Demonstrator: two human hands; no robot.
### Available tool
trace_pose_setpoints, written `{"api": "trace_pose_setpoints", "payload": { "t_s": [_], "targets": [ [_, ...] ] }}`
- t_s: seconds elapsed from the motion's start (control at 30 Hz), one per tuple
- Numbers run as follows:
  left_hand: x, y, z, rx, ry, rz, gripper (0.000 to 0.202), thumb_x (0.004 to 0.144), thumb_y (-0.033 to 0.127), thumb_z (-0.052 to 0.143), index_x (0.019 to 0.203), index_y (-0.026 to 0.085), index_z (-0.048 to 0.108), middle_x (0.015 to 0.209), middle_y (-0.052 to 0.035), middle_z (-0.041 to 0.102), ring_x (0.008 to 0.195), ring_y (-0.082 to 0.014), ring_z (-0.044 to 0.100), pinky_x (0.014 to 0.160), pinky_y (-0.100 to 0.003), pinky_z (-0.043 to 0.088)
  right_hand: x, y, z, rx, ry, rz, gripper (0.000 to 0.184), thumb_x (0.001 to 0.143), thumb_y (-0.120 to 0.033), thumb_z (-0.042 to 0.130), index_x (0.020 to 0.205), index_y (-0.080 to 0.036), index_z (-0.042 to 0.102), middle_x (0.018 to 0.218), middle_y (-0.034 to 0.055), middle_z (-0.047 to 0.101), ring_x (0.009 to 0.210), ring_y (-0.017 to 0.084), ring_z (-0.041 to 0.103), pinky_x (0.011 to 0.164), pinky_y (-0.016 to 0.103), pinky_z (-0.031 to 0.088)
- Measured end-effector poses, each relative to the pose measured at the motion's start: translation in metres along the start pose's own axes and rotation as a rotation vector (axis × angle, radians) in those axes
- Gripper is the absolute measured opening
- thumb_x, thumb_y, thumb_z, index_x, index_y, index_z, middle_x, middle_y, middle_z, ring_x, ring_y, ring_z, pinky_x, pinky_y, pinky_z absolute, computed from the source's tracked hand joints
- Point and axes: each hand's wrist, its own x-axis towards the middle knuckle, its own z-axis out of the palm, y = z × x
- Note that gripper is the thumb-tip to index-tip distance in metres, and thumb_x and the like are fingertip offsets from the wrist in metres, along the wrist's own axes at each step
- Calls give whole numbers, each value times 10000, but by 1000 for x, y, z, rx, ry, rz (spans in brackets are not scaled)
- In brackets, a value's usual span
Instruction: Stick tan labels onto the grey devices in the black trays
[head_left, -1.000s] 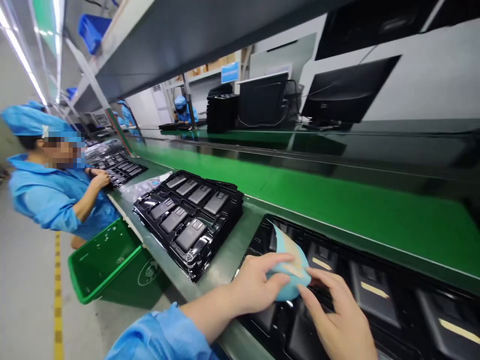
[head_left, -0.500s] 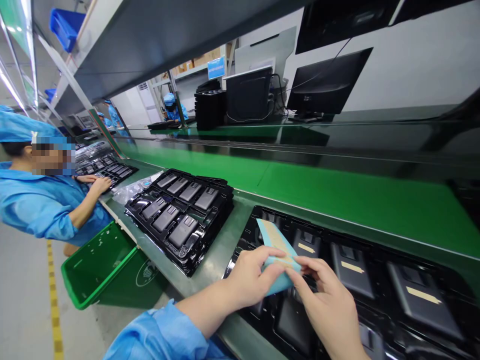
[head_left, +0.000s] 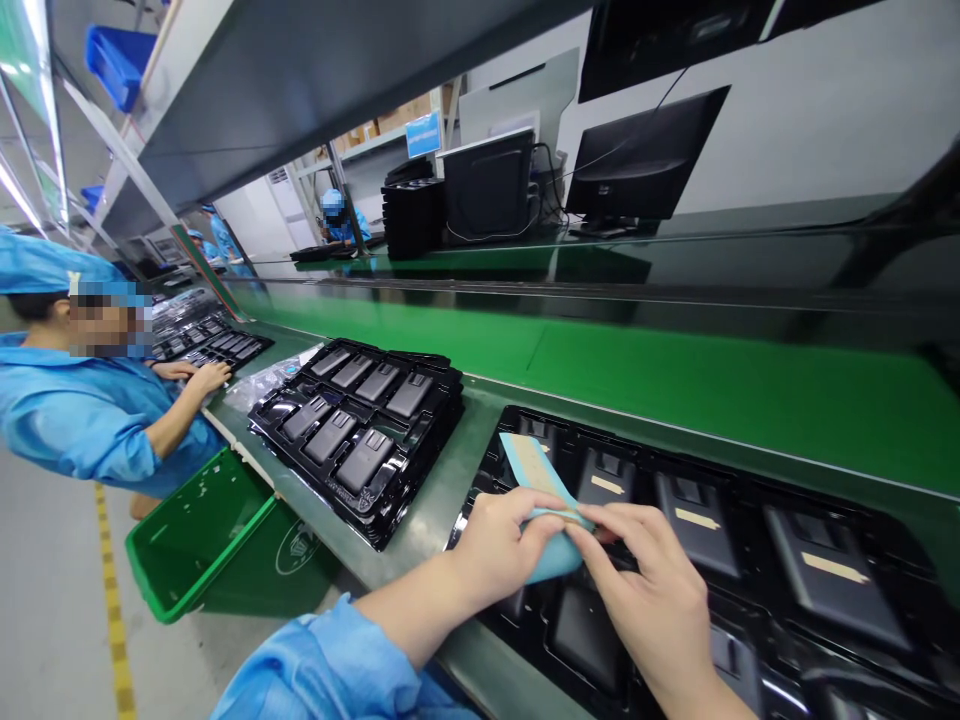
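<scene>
While your left hand (head_left: 495, 542) and right hand (head_left: 654, 592) pinch the blue sheet (head_left: 556, 562), it sits above the near tray (head_left: 646, 508), whose compartments hold dark devices (head_left: 712, 550) with tan strips (head_left: 834, 568). To the left, the tray stack (head_left: 421, 470) carries seven grey devices (head_left: 366, 462) on top. Below the bench (head_left: 431, 512), the green bin (head_left: 247, 575) has white scraps (head_left: 211, 487) inside; beyond, a co-worker's hands (head_left: 210, 378) are at a farther tray (head_left: 261, 348).

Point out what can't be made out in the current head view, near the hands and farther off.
All in the head view:
Middle of the blue sheet: partly hidden by the left hand and right hand.
Near tray, lower right part: cut off by the bottom edge.
Whatever lies under the co-worker's hand: covered by it, and small.
Wording on the blue sign: too small to read.
</scene>
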Motion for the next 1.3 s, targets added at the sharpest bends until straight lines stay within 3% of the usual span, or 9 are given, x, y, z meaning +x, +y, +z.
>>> {"api": "trace_pose_setpoints", "payload": {
  "t_s": [0.4,0.53,0.63,0.77,0.93,1.1,1.2,1.3],
  "targets": [
    [1,0,-5,136,-71,7,173,774,164,495,888,173,625,886,1,663,814,-122,619,780,-190,472,0,0,-1,-121,13,-171,54,812,-206,510,771,-221,542,699,5,531,606,134,530,564,270,426],
    [3,-4,-10,182,-105,41,178,762,160,505,898,179,619,914,1,656,822,-126,616,786,-201,473,1,-3,0,-75,-35,-71,153,820,-281,482,689,-225,538,654,4,541,585,143,533,549,276,423],
    [7,-11,-23,197,-65,20,181,762,160,503,900,178,618,921,-4,654,838,-130,609,791,-209,467,4,-4,-1,-1,-76,90,239,813,-342,457,612,-226,512,617,0,528,552,141,517,520,267,415],
    [13,-19,-50,193,-37,-79,268,767,138,471,1009,171,580,977,-13,634,869,-133,589,814,-233,448,6,1,-1,56,-138,304,288,763,-418,463,552,-227,501,607,-3,533,540,142,509,503,255,414],
    [12,-26,-75,274,-70,-278,407,747,91,437,1136,189,504,1090,-19,578,928,-155,554,834,-279,440,6,8,2,105,-219,431,365,702,-531,464,506,-225,503,565,-1,537,493,146,490,480,261,414],
    [3,-36,-78,472,-139,-342,469,761,89,423,1224,166,414,1149,-61,530,997,-183,518,865,-283,416,5,11,4,131,-401,494,420,665,-600,465,498,-219,523,525,2,523,446,141,465,431,253,397],
    [1,-37,-73,742,-291,-368,491,776,46,373,1260,129,361,1102,-100,535,950,-217,541,843,-307,412,5,9,3,142,-489,505,414,657,-595,466,496,-218,523,511,1,513,446,140,471,430,244,403],
    [0,-37,-64,953,-416,-387,540,770,6,325,1297,113,283,1070,-120,524,830,-215,585,744,-309,450,6,4,2,119,-498,474,393,662,-567,458,488,-219,515,505,-2,505,450,139,482,428,236,408]
  ]
}}
